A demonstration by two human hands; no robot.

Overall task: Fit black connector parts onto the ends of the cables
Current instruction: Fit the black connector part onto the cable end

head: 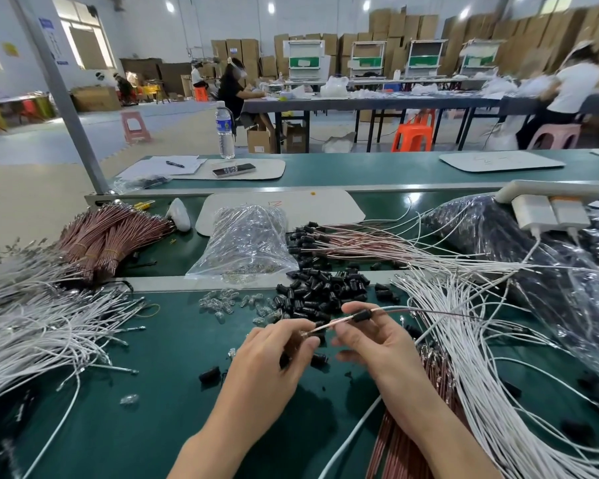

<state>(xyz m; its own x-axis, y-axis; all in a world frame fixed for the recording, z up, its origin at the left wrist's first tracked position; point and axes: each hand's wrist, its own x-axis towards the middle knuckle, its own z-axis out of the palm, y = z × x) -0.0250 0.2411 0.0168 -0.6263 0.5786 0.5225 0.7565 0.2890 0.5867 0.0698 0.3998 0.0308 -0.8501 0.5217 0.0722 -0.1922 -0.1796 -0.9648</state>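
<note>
we see both hands low centre over the green bench (159,392). left hand (281,347) pinches the pink cable (329,324) near its end, fingers curled. right hand (374,340) pinches a black connector (362,317) threaded on that cable, thumb and forefinger closed on it. cable runs off right over white cables (471,357). connector pile (325,292) just behind the hands, clear bag (246,240) further back.

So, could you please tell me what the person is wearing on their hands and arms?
Nothing that the picture shows: the left hand and right hand are bare, with no gloves, rings or watch, and both forearms are uncovered down to the picture's bottom edge, so no sleeve shows.
</note>
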